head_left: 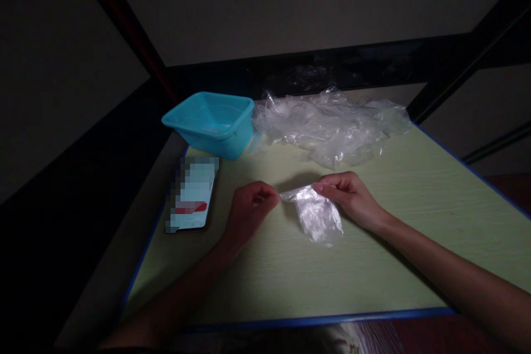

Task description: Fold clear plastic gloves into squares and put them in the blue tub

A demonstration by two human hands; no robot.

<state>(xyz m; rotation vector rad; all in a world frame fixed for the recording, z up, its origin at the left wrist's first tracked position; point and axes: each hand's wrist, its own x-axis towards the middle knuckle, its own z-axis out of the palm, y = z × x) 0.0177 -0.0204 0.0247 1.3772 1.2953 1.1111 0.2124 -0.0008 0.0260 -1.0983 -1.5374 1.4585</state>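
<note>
A small clear plastic bag [318,215] hangs between my two hands over the middle of the table, its lower part drooping and shiny. My left hand [251,207] pinches the bag's left corner between thumb and fingers. On the other side, my right hand [350,197] grips the upper right edge, thumb on top. The bag's top edge is stretched between the two grips. Whether its mouth is parted cannot be made out.
Behind my hands lies a heap of crumpled clear plastic bags [332,127]. A turquoise plastic basin [232,141] stands at the back left, with a lit phone [197,193] in front of it. The pale table [415,254] has a blue edge; a dark wall frame borders its far side.
</note>
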